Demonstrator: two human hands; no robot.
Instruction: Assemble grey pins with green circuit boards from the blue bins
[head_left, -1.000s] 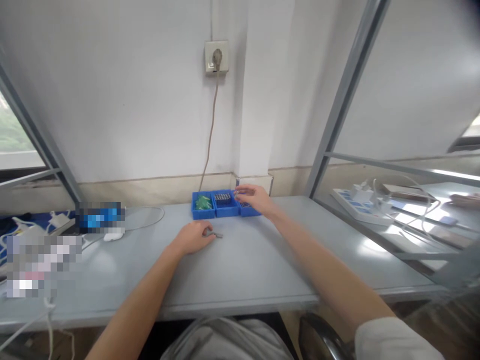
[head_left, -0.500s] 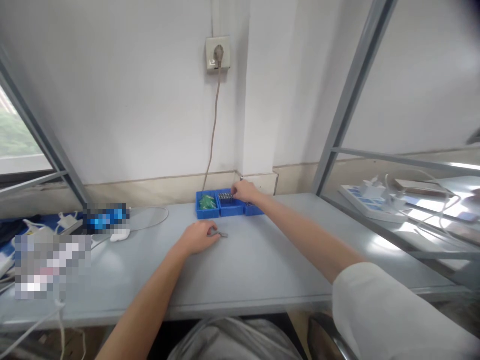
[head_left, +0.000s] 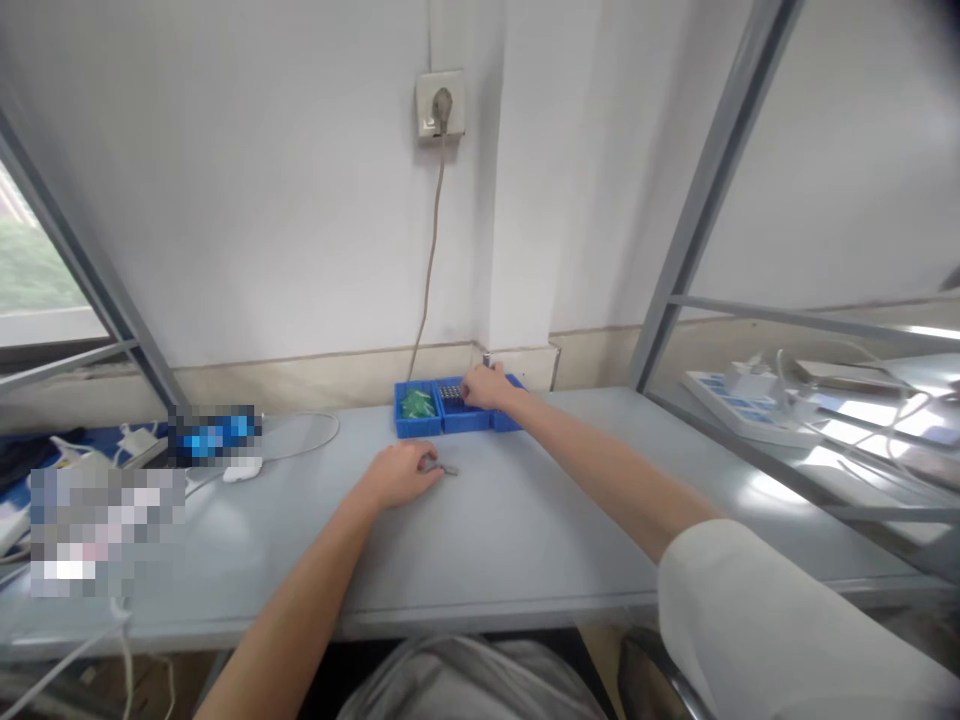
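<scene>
My left hand [head_left: 400,474] rests on the table with its fingers curled and pinched on a small grey metal piece [head_left: 449,469], whose far end sticks out to the right. My right hand [head_left: 484,387] reaches over the middle blue bin [head_left: 466,419], which holds rows of small dark pieces with light tops [head_left: 451,394]. Its fingers are bent down among these pieces, and whatever is between them is hidden. Left of it stands a blue bin [head_left: 418,426] with green pieces [head_left: 417,404]. A third blue bin [head_left: 506,418] at the right is partly covered by my right hand and wrist.
Behind the bins rises a white wall with a socket [head_left: 441,106] and a hanging cord [head_left: 431,250]. Cables and a white plug-like item [head_left: 243,468] lie at the left. Grey metal posts [head_left: 712,190] frame the table; a white power strip [head_left: 750,408] lies beyond the right one.
My right hand has shifted slightly, its fingers now lower over the middle bin. My left hand stays in place with the metal piece. The view has moved a little.
</scene>
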